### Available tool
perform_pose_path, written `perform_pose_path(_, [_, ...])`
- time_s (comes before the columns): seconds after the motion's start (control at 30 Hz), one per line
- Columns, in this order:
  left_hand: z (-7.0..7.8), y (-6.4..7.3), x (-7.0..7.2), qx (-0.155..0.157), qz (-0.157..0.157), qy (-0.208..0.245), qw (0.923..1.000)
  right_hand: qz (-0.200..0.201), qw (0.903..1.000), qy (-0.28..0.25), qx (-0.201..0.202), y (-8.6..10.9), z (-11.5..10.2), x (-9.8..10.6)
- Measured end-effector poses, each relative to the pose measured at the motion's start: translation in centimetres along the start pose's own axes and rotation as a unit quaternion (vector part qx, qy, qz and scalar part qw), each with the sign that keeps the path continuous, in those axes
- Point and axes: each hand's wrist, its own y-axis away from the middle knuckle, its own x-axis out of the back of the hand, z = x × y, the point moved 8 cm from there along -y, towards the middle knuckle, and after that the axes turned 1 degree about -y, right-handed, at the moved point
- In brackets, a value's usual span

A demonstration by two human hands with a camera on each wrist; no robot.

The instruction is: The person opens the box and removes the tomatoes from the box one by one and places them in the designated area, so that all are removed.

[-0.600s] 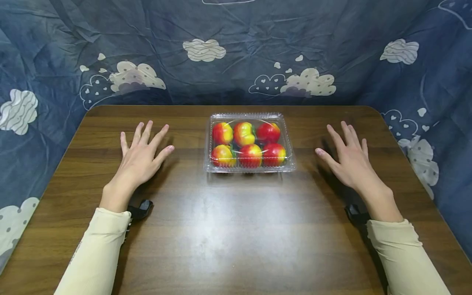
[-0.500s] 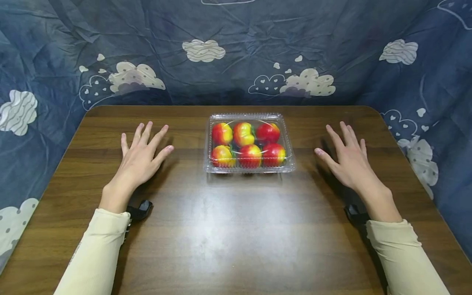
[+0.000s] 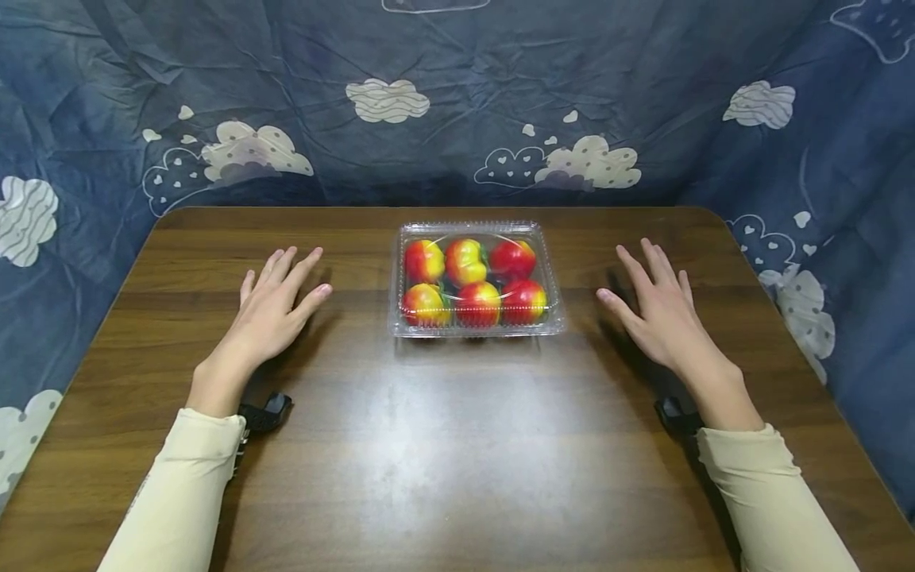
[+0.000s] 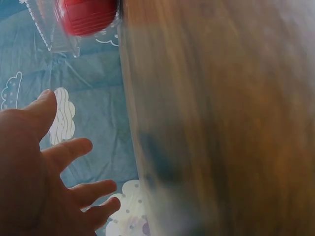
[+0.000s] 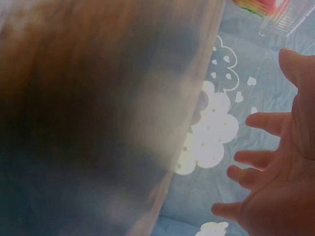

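A clear plastic clamshell box [image 3: 475, 330] with a ridged rim stands near the back middle of the table. Through its closed lid show two rows of red-and-yellow fruits [image 3: 479, 303] that look like peaches. My left hand [image 3: 268, 318] is to the left of the box, fingers spread and holding nothing. On the other side, apart from the box, my right hand [image 3: 665, 318] also has its fingers extended and holds nothing. The left wrist view shows the left palm side [image 4: 29, 167], with a red fruit [image 4: 91, 17] in the box above it. The right wrist view has the right fingers [image 5: 266, 123] spread below a box corner [image 5: 288, 22].
The brown wooden table [image 3: 457, 445] has rounded far corners. Blue cloth [image 3: 457, 143] with white clouds hangs behind and at both sides. Black wrist straps with cameras [image 3: 266, 411] sit below both hands.
The head view has shifted slightly, so the box appears a little further left. My right hand has come slightly inward toward the box; the left fingers have turned a little. The box remains in place.
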Motion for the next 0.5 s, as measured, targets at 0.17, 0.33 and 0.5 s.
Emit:
perform_pose_path(0.17, [0.16, -0.04, -0.27, -0.013, 0.008, 0.022, 0.9996, 0.011, 0.9999, -0.006, 0.005, 0.14, -0.31, 0.07])
perform_pose_path(0.33, [0.08, -0.06, -0.43, -0.015, 0.001, 0.044, 0.9989, 0.018, 0.9998, -0.006, 0.011, 0.06, -0.58, 0.26])
perform_pose_path(0.5, [-0.11, -0.15, -0.65, -0.001, -0.017, 0.060, 0.9981, 0.014, 0.9998, -0.012, 0.010, -0.08, -0.92, 0.15])
